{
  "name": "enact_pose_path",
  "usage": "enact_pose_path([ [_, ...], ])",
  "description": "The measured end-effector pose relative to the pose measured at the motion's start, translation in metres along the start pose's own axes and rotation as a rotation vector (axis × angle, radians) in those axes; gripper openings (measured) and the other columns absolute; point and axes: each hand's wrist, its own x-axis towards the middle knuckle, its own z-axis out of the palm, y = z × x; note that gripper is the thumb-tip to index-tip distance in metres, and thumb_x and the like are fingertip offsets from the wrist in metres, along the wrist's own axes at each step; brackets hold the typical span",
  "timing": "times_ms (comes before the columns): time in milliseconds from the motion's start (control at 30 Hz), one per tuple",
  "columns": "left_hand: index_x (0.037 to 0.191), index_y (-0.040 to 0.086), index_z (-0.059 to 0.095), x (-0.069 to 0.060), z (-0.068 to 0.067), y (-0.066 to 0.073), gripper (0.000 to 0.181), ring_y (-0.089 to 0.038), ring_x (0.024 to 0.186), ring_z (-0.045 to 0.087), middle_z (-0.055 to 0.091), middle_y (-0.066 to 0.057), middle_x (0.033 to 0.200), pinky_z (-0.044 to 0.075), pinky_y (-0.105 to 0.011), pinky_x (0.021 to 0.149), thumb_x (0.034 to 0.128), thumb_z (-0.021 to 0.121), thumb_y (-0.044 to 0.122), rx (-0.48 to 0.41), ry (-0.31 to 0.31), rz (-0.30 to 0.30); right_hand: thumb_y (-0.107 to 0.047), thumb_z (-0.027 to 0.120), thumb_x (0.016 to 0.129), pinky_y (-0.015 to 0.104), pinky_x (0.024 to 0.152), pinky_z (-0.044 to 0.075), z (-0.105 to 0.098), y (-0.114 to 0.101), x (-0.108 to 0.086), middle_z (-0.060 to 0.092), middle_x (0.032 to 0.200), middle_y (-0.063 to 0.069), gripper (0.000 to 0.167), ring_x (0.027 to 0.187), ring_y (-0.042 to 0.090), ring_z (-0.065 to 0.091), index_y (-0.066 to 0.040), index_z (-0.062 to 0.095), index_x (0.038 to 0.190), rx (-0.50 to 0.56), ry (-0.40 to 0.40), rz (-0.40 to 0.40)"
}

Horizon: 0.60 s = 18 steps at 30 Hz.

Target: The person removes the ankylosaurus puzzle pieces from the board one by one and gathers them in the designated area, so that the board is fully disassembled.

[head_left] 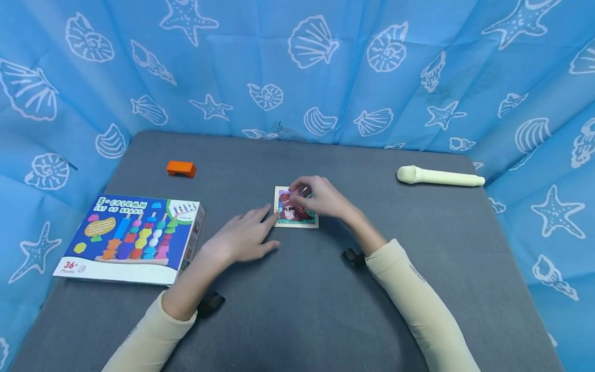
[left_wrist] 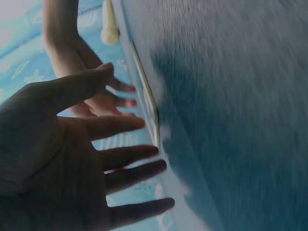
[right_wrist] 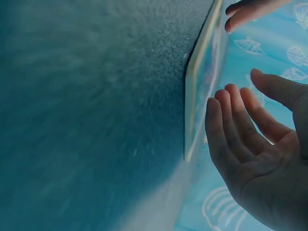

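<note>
A small square picture board (head_left: 297, 219) with a pale border lies flat near the middle of the grey table. Over its upper right part is the right hand (head_left: 321, 196), fingers bent loosely; in the right wrist view this hand (right_wrist: 260, 139) has nothing between thumb and fingers, close to the board (right_wrist: 192, 96). The left hand (head_left: 244, 235) is spread palm down at the board's left, an index fingertip by its edge. In the left wrist view the left hand (left_wrist: 91, 149) shows spread, empty fingers beside the thin board edge (left_wrist: 147, 91). Whether fingertips touch the board is unclear.
At the left lies a blue and white bead-set box (head_left: 135, 240), with an orange arch block (head_left: 181, 168) behind it. A pale green microphone-shaped object (head_left: 439, 176) lies at the back right. Blue curtain (head_left: 279, 67) with shell drawings surrounds the table's back and sides.
</note>
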Motion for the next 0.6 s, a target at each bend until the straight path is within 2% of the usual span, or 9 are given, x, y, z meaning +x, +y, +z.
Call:
enact_pose_path([
  [100, 0.174, 0.014, 0.025, 0.006, 0.002, 0.003, 0.080, -0.042, 0.169, 0.022, 0.016, -0.021, 0.183, 0.031, -0.069, 0.130, 0.1110, 0.057, 0.052, -0.020, -0.035, -0.022, -0.017, 0.075, 0.103, 0.034, 0.081, 0.062, 0.003, 0.002, 0.014, 0.079, 0.108, 0.016, 0.027, 0.090, 0.023, 0.077, 0.002, 0.075, 0.123, -0.013, -0.029, 0.020],
  [267, 0.176, 0.017, 0.018, 0.013, 0.003, 0.005, 0.083, -0.041, 0.170, 0.018, 0.008, -0.017, 0.185, 0.029, -0.072, 0.129, 0.1111, 0.057, 0.051, -0.051, -0.040, -0.044, -0.023, 0.082, 0.099, 0.023, 0.072, 0.051, 0.007, 0.005, 0.030, 0.078, 0.097, 0.010, 0.028, 0.078, 0.013, 0.066, -0.001, 0.078, 0.116, -0.047, -0.040, 0.083],
  [433, 0.176, 0.021, 0.017, 0.018, 0.002, 0.009, 0.083, -0.040, 0.170, 0.018, 0.004, -0.013, 0.186, 0.031, -0.074, 0.128, 0.1110, 0.057, 0.052, -0.026, -0.036, -0.054, -0.026, 0.086, 0.096, 0.022, 0.067, 0.049, 0.010, 0.004, 0.036, 0.075, 0.092, 0.008, 0.029, 0.075, 0.012, 0.063, -0.002, 0.078, 0.111, -0.093, -0.052, 0.120],
  [600, 0.176, 0.020, 0.020, 0.020, 0.003, 0.011, 0.081, -0.040, 0.169, 0.021, 0.006, -0.011, 0.186, 0.032, -0.076, 0.126, 0.1110, 0.058, 0.050, -0.010, -0.009, -0.046, -0.028, 0.085, 0.097, 0.027, 0.072, 0.054, 0.011, -0.001, 0.035, 0.077, 0.098, 0.010, 0.031, 0.081, 0.016, 0.067, -0.002, 0.077, 0.113, -0.155, -0.049, 0.125],
])
